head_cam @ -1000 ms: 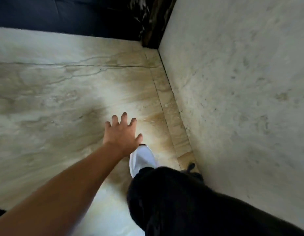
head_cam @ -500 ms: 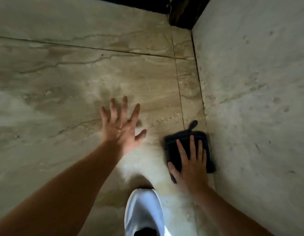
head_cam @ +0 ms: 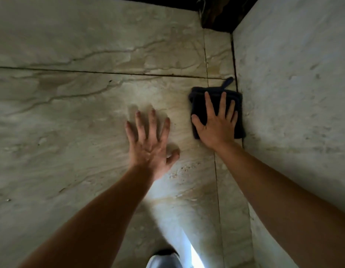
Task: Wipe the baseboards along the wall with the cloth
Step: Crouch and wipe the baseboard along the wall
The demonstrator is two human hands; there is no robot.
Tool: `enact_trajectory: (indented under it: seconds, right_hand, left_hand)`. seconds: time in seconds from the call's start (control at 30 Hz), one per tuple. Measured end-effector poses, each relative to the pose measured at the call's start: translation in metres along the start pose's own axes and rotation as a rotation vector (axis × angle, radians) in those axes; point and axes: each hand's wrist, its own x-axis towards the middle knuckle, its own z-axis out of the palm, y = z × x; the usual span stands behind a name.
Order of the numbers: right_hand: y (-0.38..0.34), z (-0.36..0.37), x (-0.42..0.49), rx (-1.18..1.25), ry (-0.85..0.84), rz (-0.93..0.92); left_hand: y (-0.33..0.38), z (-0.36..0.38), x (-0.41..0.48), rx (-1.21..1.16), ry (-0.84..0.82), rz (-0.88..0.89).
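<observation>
1. Cloth point(head_cam: 199, 102): on floor point(head_cam: 90, 117), touching wall point(head_cam: 293, 93); long axis along wall, loop pointing away.
2. Right hand point(head_cam: 216, 128): presses flat on cloth, fingers spread, hiding its middle.
3. Left hand point(head_cam: 148, 146): fingers spread, blurred.
4. Shoe point(head_cam: 164, 261): cut off.

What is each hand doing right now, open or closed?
Left hand: open, fingers spread, holding nothing.
Right hand: open, straight fingers pressing the dark cloth flat, beside the wall.

Right hand point(head_cam: 216, 130) presses dark cloth point(head_cam: 198, 97) beside wall point(head_cam: 293, 93); left hand point(head_cam: 148, 144) spread
</observation>
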Motion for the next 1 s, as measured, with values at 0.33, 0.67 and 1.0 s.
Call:
enact_trajectory:
  seconds: [0.33,0.67,1.0]
  right_hand:
    - [0.024,0.024,-0.142,0.009,-0.014,0.063]
    - [0.01,0.013,-0.058,0.058,0.068,0.085]
    - [0.016,0.017,-0.105,0.014,-0.019,0.012]
  left_hand:
    - [-0.01,-0.012,0.039,-0.049,-0.002,-0.061]
    - [-0.012,0.001,0.038,-0.017,0.061,-0.086]
    - [-0.009,-0.002,0.037,-0.019,0.051,-0.107]
